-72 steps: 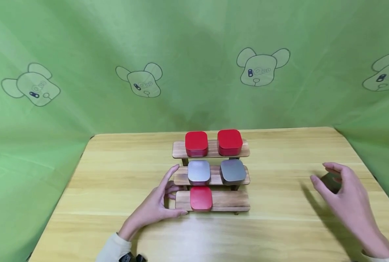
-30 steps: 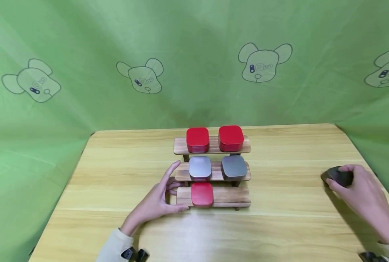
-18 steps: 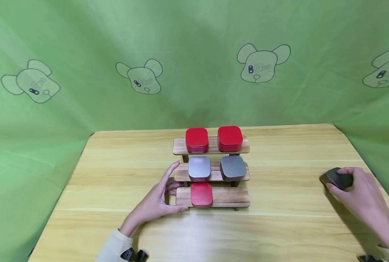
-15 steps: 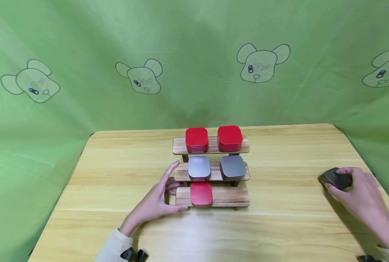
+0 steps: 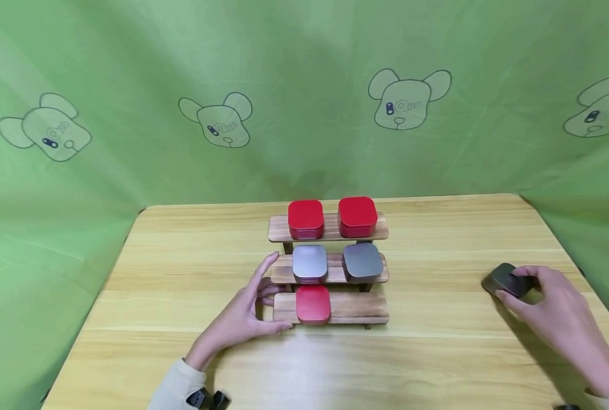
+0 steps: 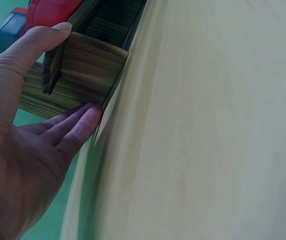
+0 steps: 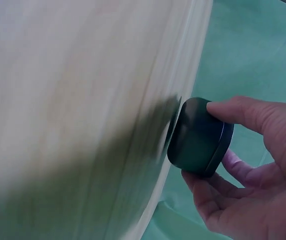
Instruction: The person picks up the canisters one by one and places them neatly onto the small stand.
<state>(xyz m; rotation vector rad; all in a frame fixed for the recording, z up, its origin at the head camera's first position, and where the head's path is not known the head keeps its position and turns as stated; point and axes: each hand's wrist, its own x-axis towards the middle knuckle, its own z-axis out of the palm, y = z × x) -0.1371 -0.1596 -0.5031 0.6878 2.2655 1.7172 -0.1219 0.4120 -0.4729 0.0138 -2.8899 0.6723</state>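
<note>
My right hand [image 5: 555, 310] grips a dark, rounded-square tin [image 5: 506, 279] by its sides, between thumb and fingers, at the right of the table. In the right wrist view the tin [image 7: 197, 137] is tilted close to the tabletop; whether it touches is unclear. My left hand [image 5: 242, 313] holds the left end of a three-step wooden display stand [image 5: 360, 307], thumb at the front edge, fingers behind. On its top step sit two red tins [image 5: 306, 218]. The middle step bears a silver tin [image 5: 310, 263] and a grey tin [image 5: 363, 262]. One red tin [image 5: 313, 303] occupies the bottom step's left half.
The light wooden table [image 5: 181, 245] spreads around the stand. Behind it and along the sides hangs a green cloth [image 5: 304, 102] printed with bear heads. Bare wood shows on the right half of the bottom step.
My right hand, first spread over the dark tin, has closed its grip on it and shifted left with it. The left hand stays at the stand's left end.
</note>
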